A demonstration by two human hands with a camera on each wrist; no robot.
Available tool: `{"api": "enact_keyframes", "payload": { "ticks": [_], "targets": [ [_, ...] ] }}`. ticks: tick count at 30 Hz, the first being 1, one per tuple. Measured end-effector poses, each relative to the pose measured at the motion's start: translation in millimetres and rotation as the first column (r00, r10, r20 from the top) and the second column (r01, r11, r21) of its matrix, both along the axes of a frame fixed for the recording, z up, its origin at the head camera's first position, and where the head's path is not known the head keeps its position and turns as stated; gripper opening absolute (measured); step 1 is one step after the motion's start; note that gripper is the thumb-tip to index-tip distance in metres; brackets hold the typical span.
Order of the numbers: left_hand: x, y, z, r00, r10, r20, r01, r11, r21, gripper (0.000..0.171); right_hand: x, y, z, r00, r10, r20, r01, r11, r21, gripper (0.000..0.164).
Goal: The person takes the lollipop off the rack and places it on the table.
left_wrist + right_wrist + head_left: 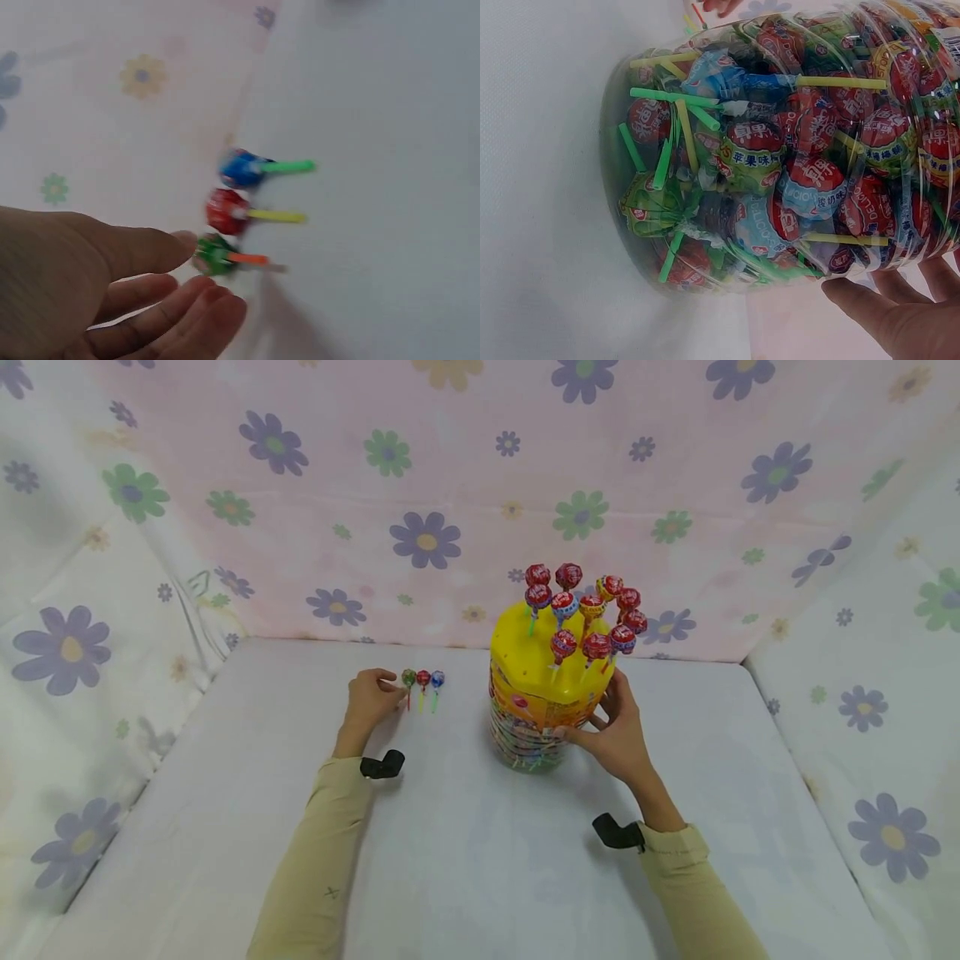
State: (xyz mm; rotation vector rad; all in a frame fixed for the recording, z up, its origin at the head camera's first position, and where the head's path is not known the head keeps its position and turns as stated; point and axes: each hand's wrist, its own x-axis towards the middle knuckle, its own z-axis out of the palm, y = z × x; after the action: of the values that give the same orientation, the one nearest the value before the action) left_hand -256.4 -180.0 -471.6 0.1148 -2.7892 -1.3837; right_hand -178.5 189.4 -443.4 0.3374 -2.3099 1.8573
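Observation:
In the head view, three wrapped lollipops lie in a row on the table: a green one [408,677], a red one [423,678] and a blue one [438,679]. My left hand [372,700] is beside the green one. The left wrist view has the thumb tip at the edge of that green lollipop [214,255], with the other fingers loosely bent below it and a gap between. My right hand [621,735] holds the side of a clear ribbed jar [525,745] full of lollipops. Several red-wrapped lollipops [564,643] stand upright in its yellow lid [517,643].
The white table [465,860] meets a flower-printed cloth [465,460] behind and at both sides. The jar stands right of the row, near the back. A black wrist mount [383,765] sits on the left wrist, another mount [618,832] on the right.

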Motion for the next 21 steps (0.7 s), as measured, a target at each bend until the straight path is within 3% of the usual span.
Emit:
{"api": "enact_keyframes", "payload": {
  "ticks": [4, 7, 15, 21],
  "targets": [
    [4.2, 4.9, 22.0, 0.993, -0.083, -0.08, 0.088, 0.994, 0.064, 0.035, -0.1, 0.5, 0.4, 1.0, 0.002, -0.004, -0.002, 1.0, -0.002, 0.092],
    [6.1, 14.2, 39.0, 0.972, -0.138, -0.187, 0.165, 0.977, 0.132, 0.031, -0.4, 1.0, 0.5, 1.0, -0.001, -0.005, 0.001, 1.0, 0.0, 0.092],
    [19.4, 55.3, 93.3, 0.888, -0.212, -0.409, 0.348, 0.89, 0.294, 0.024, -1.4, 1.2, -0.4, 1.0, -0.004, 0.013, 0.004, 1.0, 0.006, 0.092],
    [24.2, 86.3, 124.4, 0.818, -0.23, -0.528, 0.452, 0.825, 0.34, 0.025, -0.6, 1.1, -0.8, 1.0, -0.001, 0.005, 0.001, 1.0, 0.019, 0.092]
  ]
}}
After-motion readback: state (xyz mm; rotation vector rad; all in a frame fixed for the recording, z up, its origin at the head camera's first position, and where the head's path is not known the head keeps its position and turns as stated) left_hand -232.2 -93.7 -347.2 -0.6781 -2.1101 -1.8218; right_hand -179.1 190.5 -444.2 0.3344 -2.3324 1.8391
